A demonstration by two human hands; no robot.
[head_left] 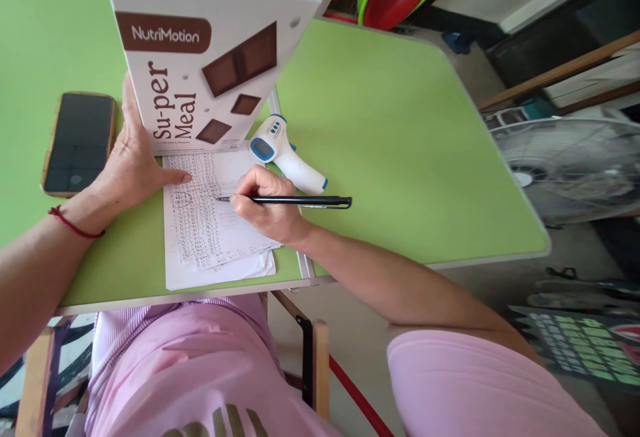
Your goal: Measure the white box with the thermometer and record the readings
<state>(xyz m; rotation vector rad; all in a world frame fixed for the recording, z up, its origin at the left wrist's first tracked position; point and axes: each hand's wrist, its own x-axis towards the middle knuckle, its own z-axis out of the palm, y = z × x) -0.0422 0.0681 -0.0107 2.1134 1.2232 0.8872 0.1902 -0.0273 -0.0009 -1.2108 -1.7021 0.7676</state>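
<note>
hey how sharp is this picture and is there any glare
Head view: print on the box looks crisp, while writing on the papers is too small to read; head view: the fan looks hazy; head view: light is soft, without strong glare on the phone.

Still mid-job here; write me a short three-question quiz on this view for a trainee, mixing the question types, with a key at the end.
1. True or false: the person's right hand grips a slim black pen, its tip pointing toward the handwritten white papers.
2. Fill in the blank: the thin red cord bracelet circles the person's ____ wrist.
3. Open question: on the light-green tabletop, which device lies to the left of the left hand?

Key:
1. True.
2. Left.
3. The dark-screened phone in a tan case.
</note>
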